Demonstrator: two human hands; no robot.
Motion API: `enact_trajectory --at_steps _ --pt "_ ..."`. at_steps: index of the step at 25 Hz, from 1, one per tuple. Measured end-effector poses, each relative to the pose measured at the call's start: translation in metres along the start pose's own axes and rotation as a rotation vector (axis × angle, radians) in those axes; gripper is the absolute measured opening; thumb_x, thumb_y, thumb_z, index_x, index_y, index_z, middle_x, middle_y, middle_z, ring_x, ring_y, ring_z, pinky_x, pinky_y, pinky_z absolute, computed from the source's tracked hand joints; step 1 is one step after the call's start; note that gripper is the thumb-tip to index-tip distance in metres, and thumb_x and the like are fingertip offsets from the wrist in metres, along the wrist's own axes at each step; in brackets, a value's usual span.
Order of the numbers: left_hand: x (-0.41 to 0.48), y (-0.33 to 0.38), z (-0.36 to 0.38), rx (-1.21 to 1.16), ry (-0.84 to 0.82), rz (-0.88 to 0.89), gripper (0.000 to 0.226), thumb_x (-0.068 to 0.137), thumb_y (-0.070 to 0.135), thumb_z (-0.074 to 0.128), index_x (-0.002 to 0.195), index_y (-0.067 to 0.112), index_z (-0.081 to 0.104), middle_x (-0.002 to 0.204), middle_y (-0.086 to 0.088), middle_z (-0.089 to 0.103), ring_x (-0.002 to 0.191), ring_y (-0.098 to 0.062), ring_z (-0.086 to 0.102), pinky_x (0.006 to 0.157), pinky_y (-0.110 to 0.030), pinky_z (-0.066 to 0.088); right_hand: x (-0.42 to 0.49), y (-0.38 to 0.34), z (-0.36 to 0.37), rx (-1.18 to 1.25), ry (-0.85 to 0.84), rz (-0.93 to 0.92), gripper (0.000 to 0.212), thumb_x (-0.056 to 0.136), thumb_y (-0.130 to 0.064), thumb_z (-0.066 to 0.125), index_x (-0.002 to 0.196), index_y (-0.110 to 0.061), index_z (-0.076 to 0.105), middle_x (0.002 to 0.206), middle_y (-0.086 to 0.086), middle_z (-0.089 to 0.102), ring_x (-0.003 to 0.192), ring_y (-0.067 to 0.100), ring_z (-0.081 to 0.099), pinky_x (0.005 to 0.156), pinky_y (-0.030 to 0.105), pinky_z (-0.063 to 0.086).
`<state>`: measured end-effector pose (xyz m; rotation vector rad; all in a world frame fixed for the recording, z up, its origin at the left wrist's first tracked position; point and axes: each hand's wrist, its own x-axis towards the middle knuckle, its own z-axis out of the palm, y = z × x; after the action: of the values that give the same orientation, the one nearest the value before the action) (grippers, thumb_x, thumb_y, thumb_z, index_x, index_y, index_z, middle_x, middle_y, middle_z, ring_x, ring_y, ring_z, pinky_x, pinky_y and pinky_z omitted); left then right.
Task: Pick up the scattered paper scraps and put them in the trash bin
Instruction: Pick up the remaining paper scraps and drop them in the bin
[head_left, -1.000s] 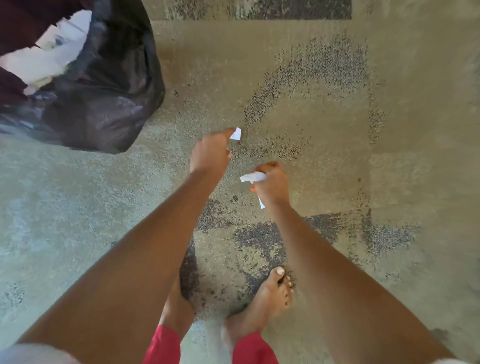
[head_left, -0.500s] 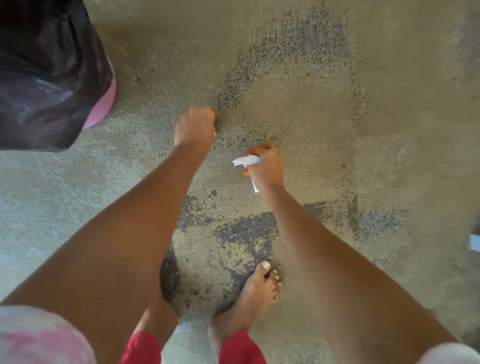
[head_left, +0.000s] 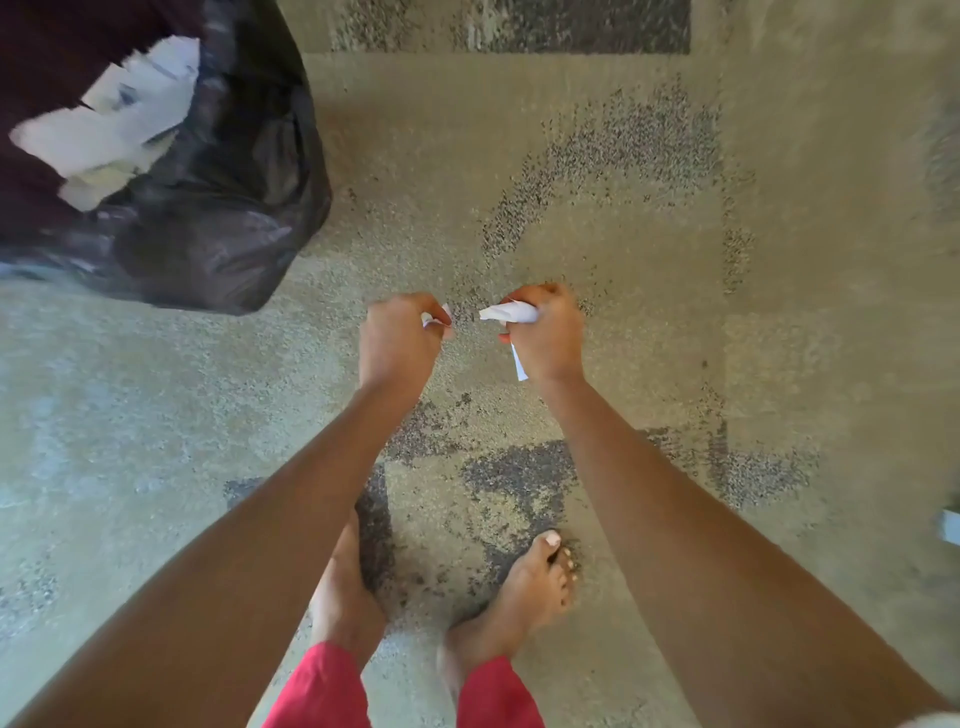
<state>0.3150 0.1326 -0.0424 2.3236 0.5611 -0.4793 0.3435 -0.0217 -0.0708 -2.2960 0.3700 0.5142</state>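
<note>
Small scrap (head_left: 430, 319) is pinched in left hand (head_left: 400, 338); scraps (head_left: 509, 313) are clamped in right hand (head_left: 545, 332), strip (head_left: 519, 364) hanging below. Bin (head_left: 208, 218) stands well apart, upper left. Strip could be dropped on the way over; a loose pinch would cause it.
</note>
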Motion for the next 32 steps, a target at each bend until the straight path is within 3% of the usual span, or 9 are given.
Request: enact_trajectory --at_steps 5,10,13,16,19,24,29,32 --pt "-0.034 0.016 -0.056 -0.253 0.106 -0.068 0.005 0.078 0.020 0.078 0.079 0.023 0.075 0.070 0.003 0.067 0.048 -0.005 0.047 0.047 -0.019 0.032 -0.026 -0.069 -0.008 0.076 0.030 -0.104 0.028 0.070 0.002 0.076 0.094 -0.013 0.072 0.101 0.012 0.056 0.083 0.028 0.064 0.067 0.042 0.059" --pt "-0.067 0.047 -0.137 -0.452 0.245 -0.100 0.016 0.077 0.017 0.078 0.069 0.029 0.070 0.062 0.015 0.063 0.059 -0.002 0.057 0.050 -0.013 0.037 -0.075 -0.159 -0.033 0.148 0.041 -0.193 0.023 0.070 -0.005 0.079 0.091 -0.011 0.070 0.096 0.011 0.060 0.079 0.018 0.059 0.064 0.016 0.046" --pt "-0.078 0.056 -0.189 -0.552 0.308 -0.102 0.008 0.079 0.018 0.077 0.074 0.023 0.072 0.066 0.011 0.067 0.061 -0.005 0.059 0.055 -0.023 0.046 -0.096 -0.215 -0.042 0.218 0.042 -0.210 0.022 0.071 -0.004 0.077 0.091 -0.011 0.070 0.097 0.010 0.060 0.079 0.017 0.059 0.061 0.006 0.040" --pt "-0.079 0.055 -0.232 -0.666 0.362 -0.124 0.009 0.080 0.018 0.077 0.077 0.024 0.071 0.069 0.006 0.070 0.065 -0.011 0.066 0.060 -0.032 0.056 -0.107 -0.269 -0.043 0.242 0.019 -0.228 0.026 0.072 -0.003 0.076 0.095 -0.011 0.068 0.098 0.009 0.057 0.077 0.013 0.055 0.061 0.009 0.041" --pt "-0.070 0.042 -0.266 -0.682 0.423 -0.156 0.009 0.080 0.019 0.077 0.078 0.025 0.071 0.072 0.006 0.071 0.072 -0.016 0.069 0.065 -0.040 0.060 -0.111 -0.316 -0.037 0.170 -0.063 -0.200 0.040 0.072 -0.009 0.079 0.108 -0.011 0.062 0.107 0.010 0.051 0.084 0.019 0.053 0.068 0.024 0.040" --pt "-0.045 0.006 -0.291 -0.751 0.278 -0.294 0.014 0.079 0.022 0.077 0.079 0.034 0.068 0.090 -0.003 0.073 0.081 -0.025 0.072 0.073 -0.047 0.061 -0.104 -0.360 -0.014 0.023 -0.262 -0.010 0.070 0.068 -0.013 0.084 0.126 -0.009 0.044 0.125 0.017 0.049 0.108 0.034 0.054 0.076 0.033 0.045" --pt "-0.036 -0.002 -0.314 -0.880 0.132 -0.385 0.020 0.090 0.007 0.064 0.101 0.023 0.067 0.107 -0.008 0.070 0.095 -0.027 0.069 0.085 -0.048 0.058 -0.100 -0.374 0.005 0.222 -0.320 0.279 0.082 0.053 -0.009 0.080 0.124 -0.027 0.044 0.129 0.014 0.047 0.106 0.032 0.056 0.088 0.044 0.054" --pt "-0.041 -0.002 -0.330 -0.930 0.059 -0.380 0.031 0.094 0.001 0.054 0.117 0.019 0.065 0.115 -0.004 0.068 0.105 -0.022 0.065 0.088 -0.037 0.056 -0.102 -0.386 0.000 0.390 -0.297 0.358 0.069 0.060 -0.002 0.073 0.116 -0.032 0.046 0.123 0.013 0.052 0.103 0.029 0.059 0.089 0.049 0.055"
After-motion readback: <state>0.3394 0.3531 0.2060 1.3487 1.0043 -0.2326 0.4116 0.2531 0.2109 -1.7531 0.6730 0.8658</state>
